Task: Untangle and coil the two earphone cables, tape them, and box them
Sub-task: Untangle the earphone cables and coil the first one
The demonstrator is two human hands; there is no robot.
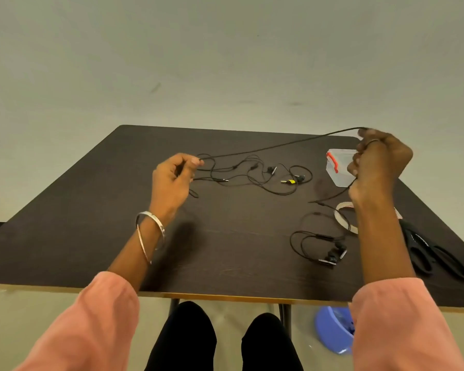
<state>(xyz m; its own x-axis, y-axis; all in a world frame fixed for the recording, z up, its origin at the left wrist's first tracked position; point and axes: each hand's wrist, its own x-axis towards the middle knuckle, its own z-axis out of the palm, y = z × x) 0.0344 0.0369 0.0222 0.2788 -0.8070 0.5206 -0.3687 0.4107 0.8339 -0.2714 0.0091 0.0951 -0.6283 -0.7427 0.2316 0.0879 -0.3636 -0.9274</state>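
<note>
A black earphone cable [279,145] stretches taut above the dark table [91,223] between my two hands. My left hand [173,180] pinches one end near the table's middle left. My right hand [378,162] is raised at the right and grips the same cable, which is looped round its fingers; the rest hangs down to earbuds [332,254] lying near the front right. A second black earphone cable [265,178] lies loosely spread at the table's middle, with a yellow-tipped plug [288,181]. A clear plastic box with a red latch [338,167] stands behind my right hand.
A tape roll [342,212] lies partly hidden behind my right forearm. Black scissors [434,255] rest at the right edge. A blue tub [332,330] stands on the floor under the table's front right. My knees are below the front edge.
</note>
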